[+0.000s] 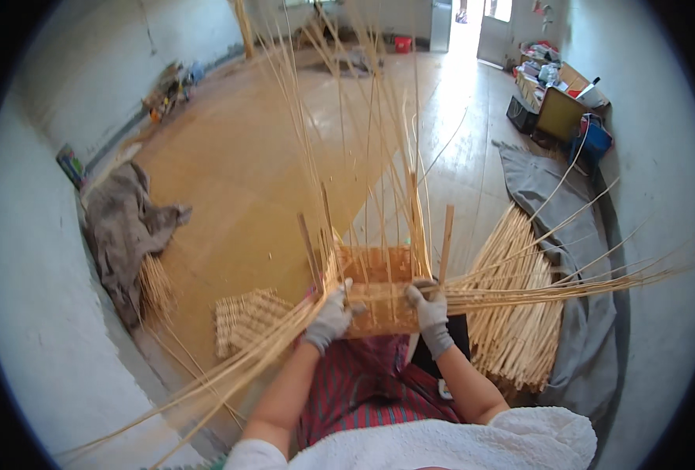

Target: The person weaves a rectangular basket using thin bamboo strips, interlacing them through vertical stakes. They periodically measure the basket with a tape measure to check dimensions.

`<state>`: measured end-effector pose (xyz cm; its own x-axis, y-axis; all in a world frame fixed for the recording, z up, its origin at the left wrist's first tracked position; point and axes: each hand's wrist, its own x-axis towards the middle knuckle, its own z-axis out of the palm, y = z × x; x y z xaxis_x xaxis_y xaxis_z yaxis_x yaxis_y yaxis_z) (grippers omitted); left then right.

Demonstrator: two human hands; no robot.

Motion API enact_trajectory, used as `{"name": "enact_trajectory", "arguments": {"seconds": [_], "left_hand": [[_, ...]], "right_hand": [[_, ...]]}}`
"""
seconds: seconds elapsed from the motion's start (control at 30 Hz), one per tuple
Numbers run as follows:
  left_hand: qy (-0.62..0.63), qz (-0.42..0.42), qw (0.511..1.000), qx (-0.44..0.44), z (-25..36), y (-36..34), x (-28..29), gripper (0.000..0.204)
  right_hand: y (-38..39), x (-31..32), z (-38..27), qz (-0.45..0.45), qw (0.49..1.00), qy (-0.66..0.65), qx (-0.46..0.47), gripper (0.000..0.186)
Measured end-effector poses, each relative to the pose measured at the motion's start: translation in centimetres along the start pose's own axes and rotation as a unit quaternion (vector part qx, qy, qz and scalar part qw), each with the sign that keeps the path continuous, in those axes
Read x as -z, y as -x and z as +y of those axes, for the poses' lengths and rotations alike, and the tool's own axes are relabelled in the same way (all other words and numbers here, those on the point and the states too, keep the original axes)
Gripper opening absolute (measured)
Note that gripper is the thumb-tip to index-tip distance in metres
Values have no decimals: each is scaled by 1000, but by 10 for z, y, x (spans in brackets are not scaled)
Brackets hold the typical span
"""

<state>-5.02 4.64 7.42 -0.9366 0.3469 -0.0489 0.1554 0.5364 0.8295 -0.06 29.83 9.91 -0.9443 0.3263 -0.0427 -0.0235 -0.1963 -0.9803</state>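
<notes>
A partly woven wicker basket (379,317) with a flat, brownish face is at my lap. Long thin rods rise from it, and stiff flat stakes (447,243) stand at its sides. My left hand (333,319), in a grey glove, closes at the basket's left corner, on pale wicker rods (245,352) that run out to the lower left. At the right corner my right hand (432,313), gloved too, is closed with its thumb up, on a bundle of wicker rods (551,296) that fans to the right. My fingers partly hide the rods at both corners.
A thick stack of cut rods (512,321) lies on grey cloth (586,321) at my right. To the left are a woven mat (249,313) and a crumpled grey cloth (128,227) over more rods. Crates and boxes (559,110) line the right wall. A red bucket (402,45) stands far off.
</notes>
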Motion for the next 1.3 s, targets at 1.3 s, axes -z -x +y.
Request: {"name": "enact_trajectory", "arguments": {"seconds": [1.3], "left_hand": [[102, 51, 990, 80, 93, -38, -77, 48]], "right_hand": [[-58, -35, -98, -1, 799, 454, 394, 41]]}}
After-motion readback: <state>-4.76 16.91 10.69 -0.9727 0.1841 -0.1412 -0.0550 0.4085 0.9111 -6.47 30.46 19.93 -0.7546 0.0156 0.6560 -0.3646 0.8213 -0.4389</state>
